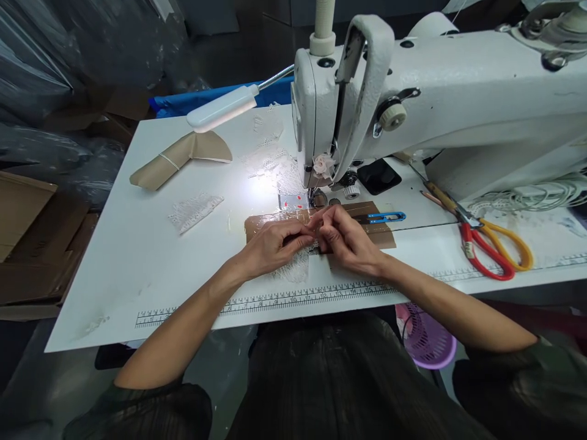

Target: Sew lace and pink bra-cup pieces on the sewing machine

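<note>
Just in front of the sewing machine's needle area, my left hand [277, 244] and my right hand [351, 241] meet with fingertips pinched together. What sits between the fingers is too small and hidden to make out. Below them a piece of white lace [296, 269] shows, partly covered by my hands. Both hands are over a brown taped strip [383, 235] stuck across the machine bed. Blue thread snips [386, 217] lie on this strip, to the right of my right hand.
The white sewing machine [440, 91] fills the back right, its lamp [223, 109] lit. Scissors with red and orange handles [493, 244] lie at right. A lace piece [197, 211] and a tied brown paper roll [178, 159] are at left. A printed ruler [275, 302] runs along the front edge.
</note>
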Demonstrator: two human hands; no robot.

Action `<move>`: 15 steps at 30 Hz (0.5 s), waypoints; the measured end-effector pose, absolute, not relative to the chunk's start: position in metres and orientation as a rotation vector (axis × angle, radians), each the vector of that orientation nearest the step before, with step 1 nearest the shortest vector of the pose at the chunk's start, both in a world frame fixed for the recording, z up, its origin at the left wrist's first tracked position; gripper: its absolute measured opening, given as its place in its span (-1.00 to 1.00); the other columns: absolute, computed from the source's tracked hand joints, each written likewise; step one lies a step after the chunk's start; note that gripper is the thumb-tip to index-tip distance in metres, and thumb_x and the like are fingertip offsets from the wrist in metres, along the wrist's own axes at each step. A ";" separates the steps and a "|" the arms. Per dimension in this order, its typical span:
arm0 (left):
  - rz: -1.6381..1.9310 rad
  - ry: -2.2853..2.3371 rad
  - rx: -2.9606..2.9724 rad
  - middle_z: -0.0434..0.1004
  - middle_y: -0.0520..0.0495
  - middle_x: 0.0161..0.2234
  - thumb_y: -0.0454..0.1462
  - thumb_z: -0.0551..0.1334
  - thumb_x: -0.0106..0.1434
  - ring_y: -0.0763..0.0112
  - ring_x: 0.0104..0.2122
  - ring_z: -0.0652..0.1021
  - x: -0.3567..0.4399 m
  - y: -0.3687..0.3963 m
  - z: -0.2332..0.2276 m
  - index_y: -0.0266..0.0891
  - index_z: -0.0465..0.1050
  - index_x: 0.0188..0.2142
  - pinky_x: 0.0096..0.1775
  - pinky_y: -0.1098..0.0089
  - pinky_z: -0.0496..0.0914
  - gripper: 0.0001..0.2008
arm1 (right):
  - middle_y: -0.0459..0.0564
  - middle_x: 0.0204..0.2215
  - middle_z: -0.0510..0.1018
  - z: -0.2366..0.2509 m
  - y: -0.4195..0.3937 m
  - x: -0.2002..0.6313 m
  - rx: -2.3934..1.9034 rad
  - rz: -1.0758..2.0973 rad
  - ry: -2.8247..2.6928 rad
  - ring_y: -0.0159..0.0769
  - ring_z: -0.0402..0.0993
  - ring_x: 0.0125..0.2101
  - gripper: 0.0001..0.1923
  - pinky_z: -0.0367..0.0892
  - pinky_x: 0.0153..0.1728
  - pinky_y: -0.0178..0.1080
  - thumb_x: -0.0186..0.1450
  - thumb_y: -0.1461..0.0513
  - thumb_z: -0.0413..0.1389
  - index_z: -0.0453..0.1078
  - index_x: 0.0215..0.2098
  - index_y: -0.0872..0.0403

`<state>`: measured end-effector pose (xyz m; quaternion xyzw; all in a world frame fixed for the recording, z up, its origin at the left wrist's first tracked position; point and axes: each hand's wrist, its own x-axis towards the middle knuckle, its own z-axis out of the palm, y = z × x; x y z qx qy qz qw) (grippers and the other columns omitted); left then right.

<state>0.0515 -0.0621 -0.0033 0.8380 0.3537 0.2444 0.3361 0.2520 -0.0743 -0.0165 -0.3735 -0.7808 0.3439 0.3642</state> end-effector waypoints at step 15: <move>0.846 0.906 2.544 0.53 -0.11 -0.25 -0.23 0.20 0.36 0.40 -0.29 0.54 0.051 -0.069 0.013 -0.27 0.46 -0.16 -0.28 0.36 0.48 -0.84 | -0.07 -0.58 0.37 -0.010 -0.088 0.293 -1.324 0.297 -2.333 -0.37 0.19 -0.62 -0.78 -0.04 -0.56 -0.31 0.43 0.16 -0.20 0.17 -0.24 0.12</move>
